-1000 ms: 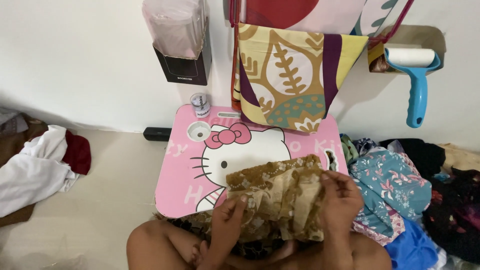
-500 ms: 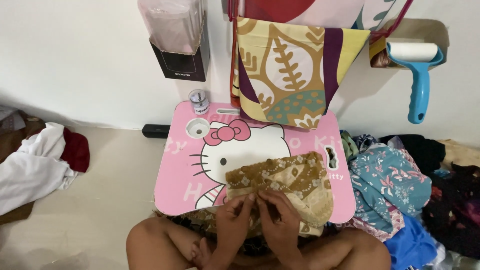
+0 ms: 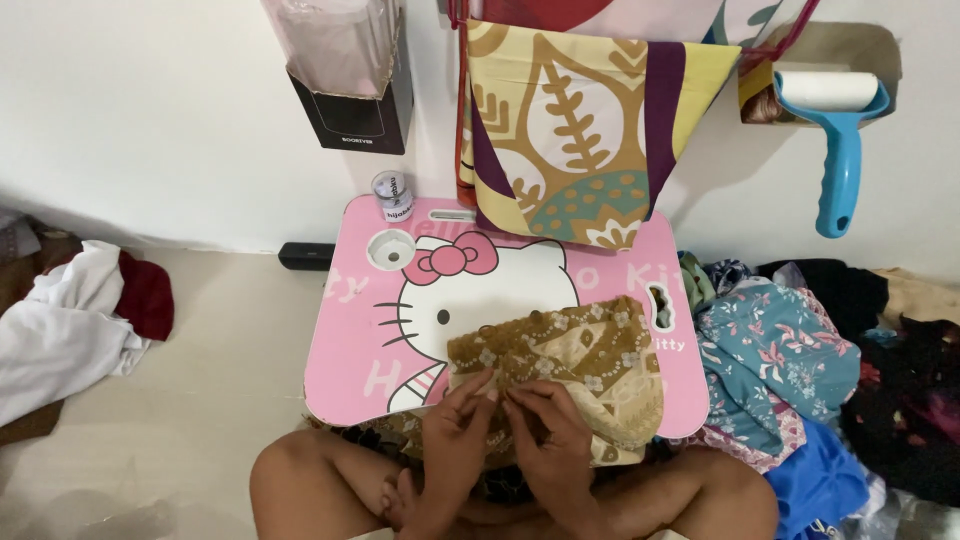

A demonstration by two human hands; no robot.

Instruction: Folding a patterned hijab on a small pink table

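Brown patterned cloth (image 3: 575, 365) with small pale flowers lies bunched on the near edge of the pink cartoon-cat lap table (image 3: 345, 330), spilling off toward the person's lap. Both hands are on it: the left hand (image 3: 455, 435) and the right hand (image 3: 550, 430) are close together, fingertips pinching the cloth's near hem. To do this well, I'd say keep both pinches on the same edge and draw it taut and level along the table before turning it.

At the far left corner of the table stands a small clear round jar (image 3: 392, 195) with a label band. On the wall above that corner hangs a black box holder (image 3: 355, 120) with clear plastic inside and a strip of small pale print. Right of the table's far edge hangs a blue-handled lint roller (image 3: 835, 140).
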